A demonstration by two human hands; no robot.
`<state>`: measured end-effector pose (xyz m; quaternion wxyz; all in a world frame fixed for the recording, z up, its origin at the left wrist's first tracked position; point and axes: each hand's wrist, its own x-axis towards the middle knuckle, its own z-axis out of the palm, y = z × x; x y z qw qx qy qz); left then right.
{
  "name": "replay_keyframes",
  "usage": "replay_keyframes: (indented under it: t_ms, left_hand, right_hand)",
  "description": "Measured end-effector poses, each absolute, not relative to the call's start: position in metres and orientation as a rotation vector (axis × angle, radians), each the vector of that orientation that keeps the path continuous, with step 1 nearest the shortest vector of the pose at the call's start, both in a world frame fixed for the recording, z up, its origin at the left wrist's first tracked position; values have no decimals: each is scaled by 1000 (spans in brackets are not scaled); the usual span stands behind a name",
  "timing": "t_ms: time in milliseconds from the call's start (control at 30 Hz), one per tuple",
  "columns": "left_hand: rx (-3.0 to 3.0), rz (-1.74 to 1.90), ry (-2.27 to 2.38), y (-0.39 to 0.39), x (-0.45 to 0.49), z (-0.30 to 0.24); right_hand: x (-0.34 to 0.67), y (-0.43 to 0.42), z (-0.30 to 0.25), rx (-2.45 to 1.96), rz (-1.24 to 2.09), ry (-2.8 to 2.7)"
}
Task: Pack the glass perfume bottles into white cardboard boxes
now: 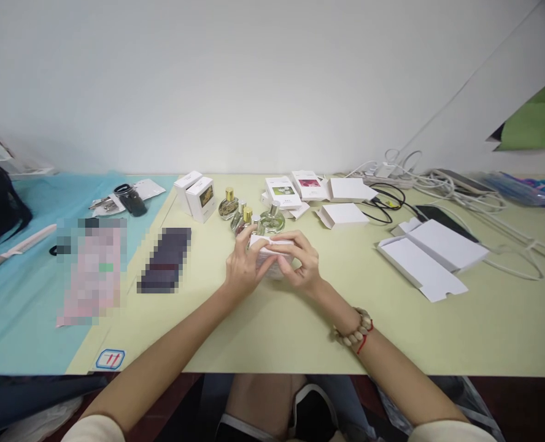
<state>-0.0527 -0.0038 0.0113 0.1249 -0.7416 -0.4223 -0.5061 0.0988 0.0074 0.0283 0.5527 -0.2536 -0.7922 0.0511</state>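
Both my hands are closed around a small white box above the middle of the table. My left hand grips its left side, and my right hand its right side, with fingers meeting along the top. Just behind the box stand several glass perfume bottles with gold and silver caps, partly hidden by my hands. Two upright white boxes stand to their left. Flat white cartons with printed pictures, such as the green one and the magenta one, lie behind to the right.
Unprinted white cartons lie at the right, near tangled cables. A dark blurred rectangle and a pink blurred item lie left. On the blue cloth are a comb and a dark jar.
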Motion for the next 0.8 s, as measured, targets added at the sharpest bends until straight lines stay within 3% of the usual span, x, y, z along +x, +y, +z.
replay_keyframes:
  t_ms: [133,333,467,567,800]
  left_hand:
    - [-2177,-1583,-1271,-9,-50,10]
    - [-2650,-1635,-1206,-20,-44,12]
    - [-2796,-1596,-1759,-42,-49,25]
    - [-2779,-1680,-2100,-59,-61,32]
    - [-2362,-1670,-2218,-49,-121,49]
  right_hand:
    - [103,7,28,-636,169,-1807]
    - [93,-10,27,-534,431,-1786]
    - [91,-18,34,-422,539,-1809]
    - [94,-18,38,-355,503,-1845]
    - [95,-14,27,-286,211,-1932]
